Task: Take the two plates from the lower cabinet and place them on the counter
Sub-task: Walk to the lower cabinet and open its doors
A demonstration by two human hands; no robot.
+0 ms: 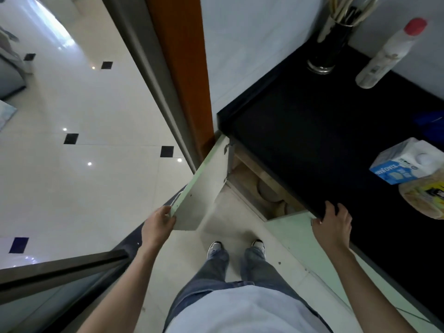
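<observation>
The lower cabinet door (204,188) stands swung open, pale green on its edge and grey inside. My left hand (157,223) grips its outer corner. Inside the cabinet opening (254,181), under the counter's lip, a round pale plate (266,189) shows partly in shadow; a second rounded shape lies beside it, too hidden to make out. My right hand (332,223) rests on the front edge of the black counter (312,131), fingers curled over it, holding nothing else.
On the counter stand a dark utensil holder (329,49), a white bottle with a red cap (389,54), a blue-white carton (406,164), a bagged loaf (425,195) and something blue (432,121). An orange door frame (182,68) borders the cabinet's left. My feet stand before the cabinet.
</observation>
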